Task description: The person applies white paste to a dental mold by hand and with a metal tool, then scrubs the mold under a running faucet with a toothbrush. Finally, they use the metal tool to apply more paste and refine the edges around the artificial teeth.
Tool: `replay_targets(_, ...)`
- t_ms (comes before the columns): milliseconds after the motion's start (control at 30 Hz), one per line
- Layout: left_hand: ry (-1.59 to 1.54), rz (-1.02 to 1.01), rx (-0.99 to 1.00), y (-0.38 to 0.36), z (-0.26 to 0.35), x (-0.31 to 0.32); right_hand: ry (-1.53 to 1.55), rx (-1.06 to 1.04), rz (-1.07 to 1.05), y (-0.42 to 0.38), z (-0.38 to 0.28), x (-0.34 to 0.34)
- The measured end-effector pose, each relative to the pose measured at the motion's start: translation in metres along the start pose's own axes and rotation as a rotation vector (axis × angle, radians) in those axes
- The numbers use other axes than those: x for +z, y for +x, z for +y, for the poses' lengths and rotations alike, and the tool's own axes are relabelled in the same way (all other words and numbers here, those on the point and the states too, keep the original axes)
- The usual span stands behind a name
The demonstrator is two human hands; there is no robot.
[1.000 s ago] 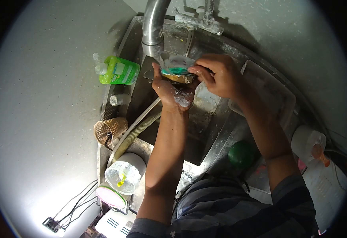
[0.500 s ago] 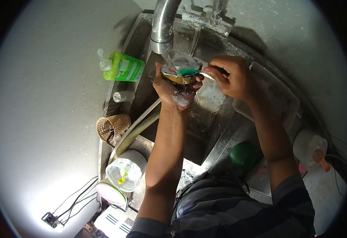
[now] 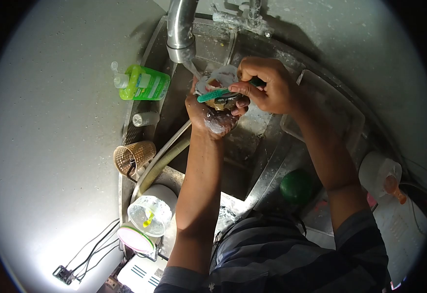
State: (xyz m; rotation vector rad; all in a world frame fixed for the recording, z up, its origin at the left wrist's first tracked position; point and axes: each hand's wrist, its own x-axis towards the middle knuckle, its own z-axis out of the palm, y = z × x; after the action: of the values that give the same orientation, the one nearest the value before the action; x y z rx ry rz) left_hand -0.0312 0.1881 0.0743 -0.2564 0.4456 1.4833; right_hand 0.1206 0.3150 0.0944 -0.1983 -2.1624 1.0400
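Note:
My left hand (image 3: 213,116), wet with white suds, is wrapped round a foam-covered round object (image 3: 223,103) with a yellowish-brown side. Water from the metal faucet (image 3: 180,46) runs down beside the object's left edge. Pinched in my right hand (image 3: 267,85) is a green brush (image 3: 213,94), whose bristled head lies across the object's near edge. Both hands are over the metal sink (image 3: 238,168). What the object is cannot be made out.
Along the sink's left rim are a green soap bottle (image 3: 150,83), a small clear bottle (image 3: 146,118) and a woven cup (image 3: 135,157). A hose (image 3: 167,163) curves below them. At right lie a clear tray (image 3: 321,107) and a green round object (image 3: 296,187).
The view has shifted slightly, so the surroundings appear further left. The brush has moved left and toward me across the object, and its head now tilts down to the left.

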Motion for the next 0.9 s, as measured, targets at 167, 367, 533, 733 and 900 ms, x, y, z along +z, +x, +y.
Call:
replay_targets(167,-0.004,-0.066,-0.077,-0.007,0.016,-0.005,0.032,0.072,-0.105,-0.008,0.010,-0.021)
replay_targets(367,-0.071,0.009,-0.055,-0.004,-0.001,0.002,-0.059,0.027,0.033,0.005,-0.008,0.010)
replay_targets(533,0.002,0.140,0.119,-0.006,0.005,-0.002,-0.130,0.035,0.113,-0.014,-0.006,0.007)
replay_targets(733,-0.046,0.257,0.183,-0.009,0.002,0.004,-0.139,-0.071,0.142,-0.009,-0.008,0.014)
replay_targets(900,-0.114,0.028,0.068,-0.012,0.001,-0.006,-0.138,-0.038,0.163,-0.008,-0.003,0.007)
